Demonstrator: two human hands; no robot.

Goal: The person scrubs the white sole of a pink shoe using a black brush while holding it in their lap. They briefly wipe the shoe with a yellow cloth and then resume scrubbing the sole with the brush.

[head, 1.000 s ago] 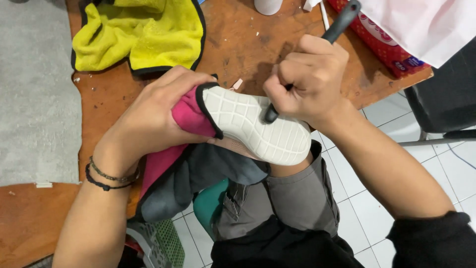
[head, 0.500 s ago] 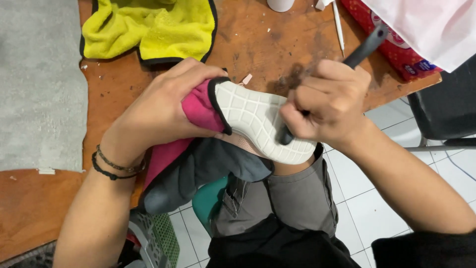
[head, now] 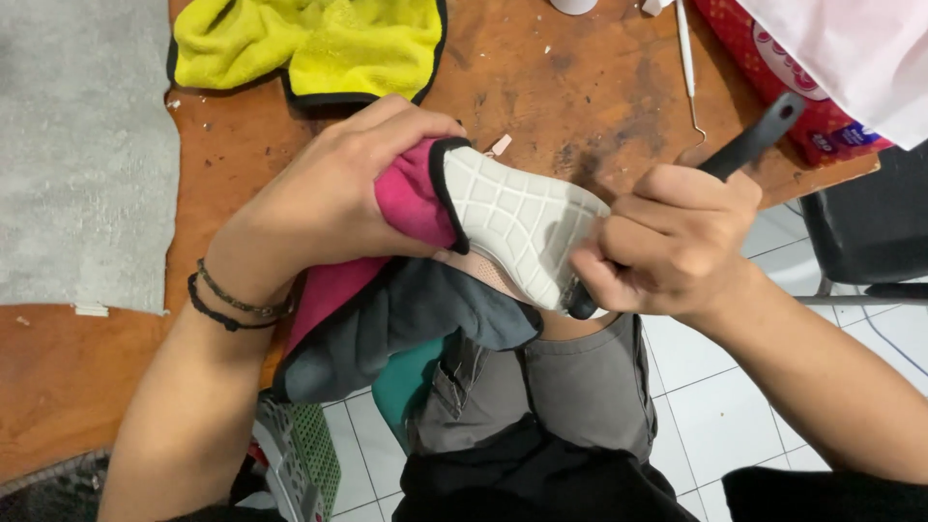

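— So, where do we have the shoe [head: 517, 227]?

— Over our lap, just at the edge of the wooden bench [head: 541, 77], sole turned up toward us. Our left hand [head: 333, 198] has its grip clamped on the pink end of it, fingers wrapped around the upper.

— And the right hand [head: 672, 242]?

— Its grip is closed on a dark-handled tool [head: 749, 145]. The handle sticks up and away from us; the working end meets the white sole near its edge, and we cannot see its tip clearly.

— What lies under the shoe?

— A pink and grey cloth [head: 387, 314] hangs below it, across our grey trousers [head: 541, 387].

— Anything else on the bench?

— A yellow cloth [head: 309, 43] well apart at the far side, a thin metal pick [head: 688, 68] near the tool, and a red packet [head: 773, 77] just beside that.
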